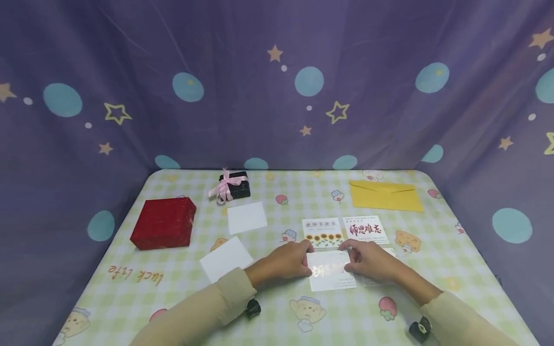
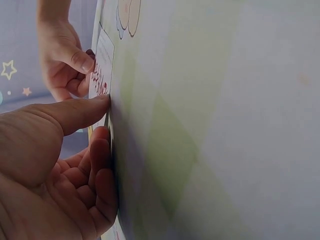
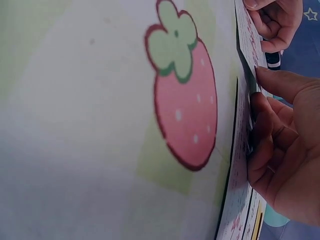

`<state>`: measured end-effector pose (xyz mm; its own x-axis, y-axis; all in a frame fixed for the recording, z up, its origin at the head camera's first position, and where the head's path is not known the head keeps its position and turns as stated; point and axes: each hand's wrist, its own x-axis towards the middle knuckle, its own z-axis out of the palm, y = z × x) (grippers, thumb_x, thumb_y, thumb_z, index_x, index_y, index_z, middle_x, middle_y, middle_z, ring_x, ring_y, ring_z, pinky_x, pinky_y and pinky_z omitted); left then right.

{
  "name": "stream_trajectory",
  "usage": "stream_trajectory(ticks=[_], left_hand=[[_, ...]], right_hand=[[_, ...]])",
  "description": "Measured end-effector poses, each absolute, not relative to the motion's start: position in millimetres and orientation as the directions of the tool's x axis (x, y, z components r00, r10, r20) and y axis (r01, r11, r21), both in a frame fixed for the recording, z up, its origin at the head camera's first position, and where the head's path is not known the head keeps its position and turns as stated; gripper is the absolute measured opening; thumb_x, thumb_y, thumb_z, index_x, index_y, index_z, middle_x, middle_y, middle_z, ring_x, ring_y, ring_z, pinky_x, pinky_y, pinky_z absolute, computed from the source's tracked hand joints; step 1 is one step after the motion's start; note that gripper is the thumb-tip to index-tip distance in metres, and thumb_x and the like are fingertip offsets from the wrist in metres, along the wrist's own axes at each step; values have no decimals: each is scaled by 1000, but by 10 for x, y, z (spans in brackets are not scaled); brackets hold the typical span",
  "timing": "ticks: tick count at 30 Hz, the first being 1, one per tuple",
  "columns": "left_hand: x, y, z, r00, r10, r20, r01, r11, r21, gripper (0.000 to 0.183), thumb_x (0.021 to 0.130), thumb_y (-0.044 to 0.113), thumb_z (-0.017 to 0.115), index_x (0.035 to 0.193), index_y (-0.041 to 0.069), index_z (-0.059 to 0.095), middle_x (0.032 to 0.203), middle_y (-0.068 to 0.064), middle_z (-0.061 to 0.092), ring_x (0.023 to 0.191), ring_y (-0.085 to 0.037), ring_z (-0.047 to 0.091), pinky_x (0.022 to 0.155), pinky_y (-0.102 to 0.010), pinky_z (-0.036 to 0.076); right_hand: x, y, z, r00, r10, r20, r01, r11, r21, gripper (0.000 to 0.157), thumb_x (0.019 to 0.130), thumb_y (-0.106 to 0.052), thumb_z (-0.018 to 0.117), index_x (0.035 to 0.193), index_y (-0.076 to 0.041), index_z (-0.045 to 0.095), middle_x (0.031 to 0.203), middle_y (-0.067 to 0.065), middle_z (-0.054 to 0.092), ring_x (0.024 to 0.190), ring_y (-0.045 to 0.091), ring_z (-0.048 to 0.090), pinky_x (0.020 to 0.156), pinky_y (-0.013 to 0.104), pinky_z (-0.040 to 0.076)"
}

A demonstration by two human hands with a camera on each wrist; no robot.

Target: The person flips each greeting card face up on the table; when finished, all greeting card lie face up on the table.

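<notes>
A white greeting card (image 1: 332, 281) with shiny lettering lies between both hands near the middle of the table. At its left edge, my left hand (image 1: 287, 259) pinches it between thumb and fingers. The right edge is pinched by my right hand (image 1: 373, 259), with the thumb (image 3: 282, 84) over the card in the right wrist view. Just behind it lie a card with sunflowers (image 1: 322, 231) and a card with red lettering (image 1: 364, 230). Another card (image 1: 391, 251) is partly hidden under my right hand.
Two blank white cards (image 1: 246, 217) lie left of the hands, the nearer one partly behind the left wrist. A red box (image 1: 163, 223) stands at left, a black gift box (image 1: 239, 186) with pink ribbon behind. A yellow envelope (image 1: 385, 198) lies at the back right.
</notes>
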<state>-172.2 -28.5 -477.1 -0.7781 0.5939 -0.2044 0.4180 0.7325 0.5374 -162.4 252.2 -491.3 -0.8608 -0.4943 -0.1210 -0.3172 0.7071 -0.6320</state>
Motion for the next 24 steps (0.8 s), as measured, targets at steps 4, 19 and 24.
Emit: stream_trajectory(ticks=[4, 19, 24], left_hand=[[-1743, -264, -4802, -780, 591, -207, 424, 741, 520, 53, 83, 27, 83, 128, 12, 59, 76, 16, 59, 67, -2, 53, 67, -19, 44], [-1753, -222, -4845, -797, 580, -172, 425, 739, 523, 52, 82, 27, 83, 126, 13, 60, 74, 16, 58, 66, -2, 51, 66, -19, 43], [-1742, -265, -4878, -798, 578, -168, 427, 740, 519, 50, 82, 26, 82, 126, 13, 60, 76, 16, 57, 67, -2, 51, 67, -19, 43]], right_hand=[[-1622, 2526, -4905, -864, -490, -118, -313, 706, -635, 45, 86, -25, 81, 126, -18, 63, 77, -12, 59, 60, 2, 49, 59, 21, 44], [-1642, 2556, -4889, -864, -494, -97, -338, 711, -616, 43, 87, -22, 80, 126, -16, 63, 76, -13, 58, 60, 0, 49, 59, 21, 44], [-1614, 2506, -4962, -873, -478, -93, -328, 719, -613, 45, 85, -23, 81, 126, -16, 64, 77, -13, 57, 59, 1, 48, 60, 22, 46]])
